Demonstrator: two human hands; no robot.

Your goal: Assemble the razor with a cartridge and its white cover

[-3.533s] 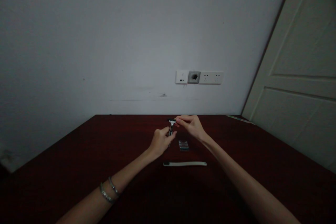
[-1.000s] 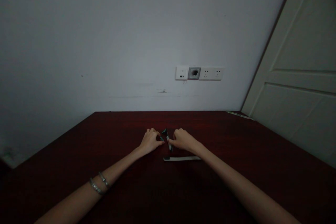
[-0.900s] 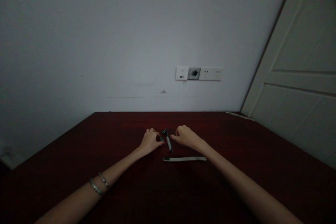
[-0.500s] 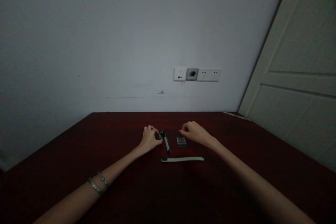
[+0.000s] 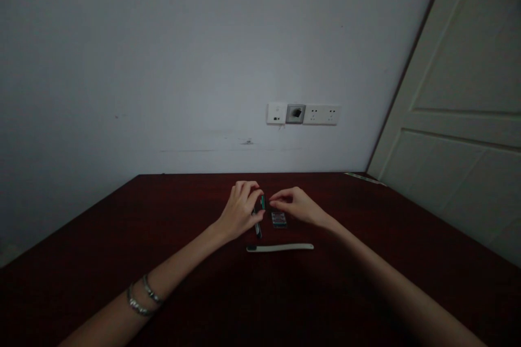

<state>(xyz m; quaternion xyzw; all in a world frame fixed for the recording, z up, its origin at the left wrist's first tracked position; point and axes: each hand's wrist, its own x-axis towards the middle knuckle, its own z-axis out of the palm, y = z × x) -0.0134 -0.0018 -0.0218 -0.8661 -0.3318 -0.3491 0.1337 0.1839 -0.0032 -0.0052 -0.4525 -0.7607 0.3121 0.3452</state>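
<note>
My left hand (image 5: 242, 209) pinches a small dark piece with a green edge (image 5: 262, 202) between thumb and fingers, lifted a little above the table. Partly hidden behind that hand, a slim grey-and-black item (image 5: 258, 229) lies on the table. My right hand (image 5: 295, 204) is just to the right of the green-edged piece, thumb and fingers pinched together; whatever is between them is too small to make out. Below its fingertips lies a small clear case (image 5: 279, 219) with dark contents. Nearer to me rests a toothbrush-like pale stick with a dark end (image 5: 280, 248).
The dark red table (image 5: 183, 293) meets a pale wall (image 5: 183, 65) at its back edge. Sockets (image 5: 321, 114) sit on that wall. A white panelled door (image 5: 456, 135) stands on the right, and a thin strip (image 5: 364, 178) lies by the far right edge.
My left hand has moved right and lifted the green-edged piece off the slim grey item. My right hand has shifted slightly left, towards it.
</note>
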